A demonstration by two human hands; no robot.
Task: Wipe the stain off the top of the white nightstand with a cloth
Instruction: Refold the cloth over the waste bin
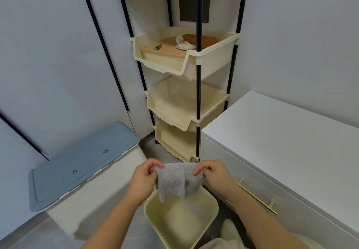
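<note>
A grey dotted cloth (pixel 177 180) hangs between my two hands, low in the middle of the view. My left hand (pixel 144 177) pinches its upper left corner and my right hand (pixel 212 175) pinches its upper right corner. A small brown mark shows on the cloth's lower right part. The cloth dangles over a pale yellow bin (pixel 209 208) on the floor. The white nightstand (pixel 287 136) stands to the right, its top plain white with no stain that I can make out. A gold handle (pixel 256 197) runs along its drawer front.
A cream shelf rack (pixel 213 56) with black posts stands ahead; its upper tray holds a box, a green battery (pixel 158 46) and wrappers. A white storage box with a blue-grey lid (pixel 83 163) sits to the left. White walls surround the corner.
</note>
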